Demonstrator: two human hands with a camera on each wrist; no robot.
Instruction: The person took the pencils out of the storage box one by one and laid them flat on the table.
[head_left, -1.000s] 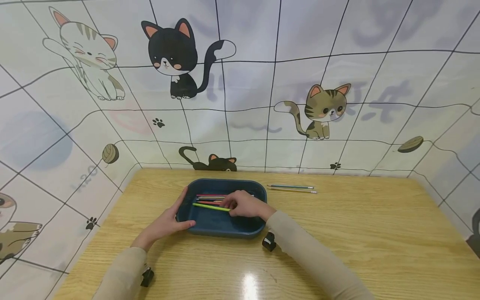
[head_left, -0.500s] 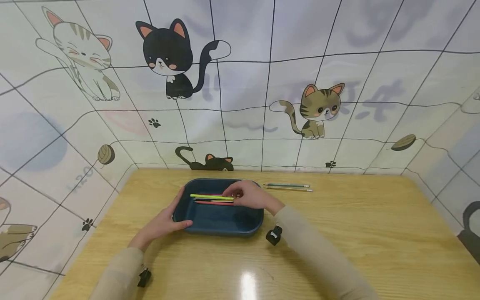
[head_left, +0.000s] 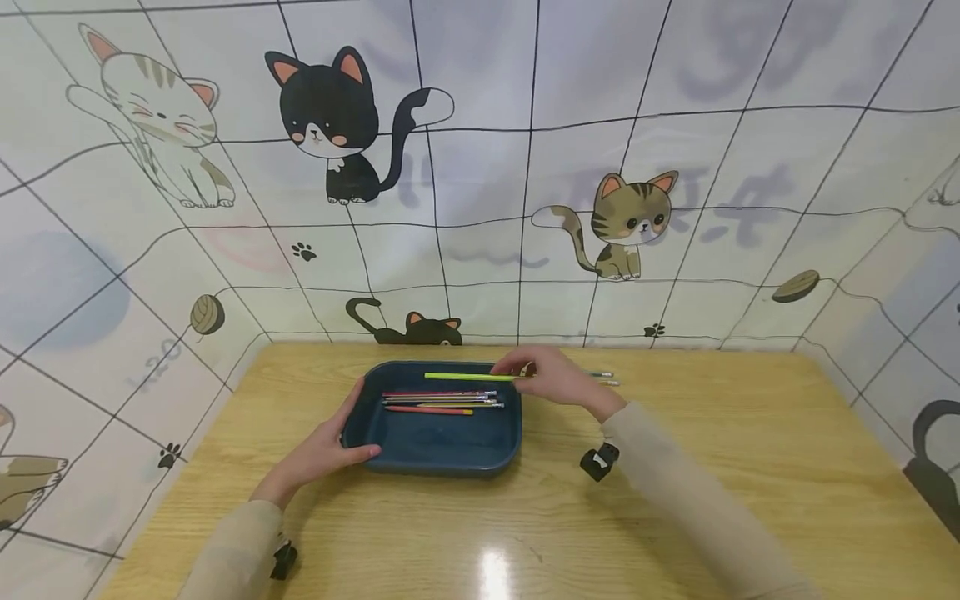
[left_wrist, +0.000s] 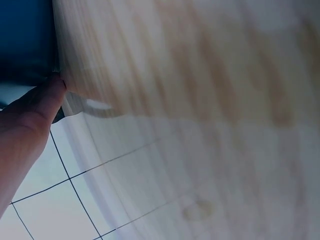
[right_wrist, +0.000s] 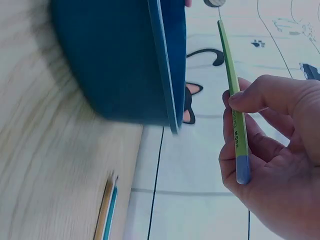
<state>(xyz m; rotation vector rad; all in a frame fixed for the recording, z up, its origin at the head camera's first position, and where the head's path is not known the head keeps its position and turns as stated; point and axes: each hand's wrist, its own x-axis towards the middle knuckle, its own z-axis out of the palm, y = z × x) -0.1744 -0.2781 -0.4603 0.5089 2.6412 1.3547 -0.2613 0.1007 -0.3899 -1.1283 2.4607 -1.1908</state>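
Observation:
Above the far right rim of a dark blue tray [head_left: 435, 446], my right hand [head_left: 558, 381] pinches a yellow-green pencil [head_left: 467, 377] near one end. In the right wrist view the pencil's blue-grey end [right_wrist: 243, 169] shows beside the palm, with thumb and fingers around the shaft. Several pencils [head_left: 438, 401], red, dark and orange among them, lie side by side inside the tray. My left hand [head_left: 318, 450] holds the tray's left side, thumb over the rim; most of its fingers are hidden. The left wrist view shows one digit [left_wrist: 42, 100] against the tray.
Two more pencils [right_wrist: 106, 207], one tan and one teal, lie on the wooden table [head_left: 675, 467] right of the tray, partly behind my right hand in the head view. A cat-patterned sheet [head_left: 480, 183] rises at the table's back edge.
My right hand has lifted the yellow-green pencil off the others and carried it up and right, over the tray's rim. The pencils left inside are now uncovered. My left hand stays on the tray.

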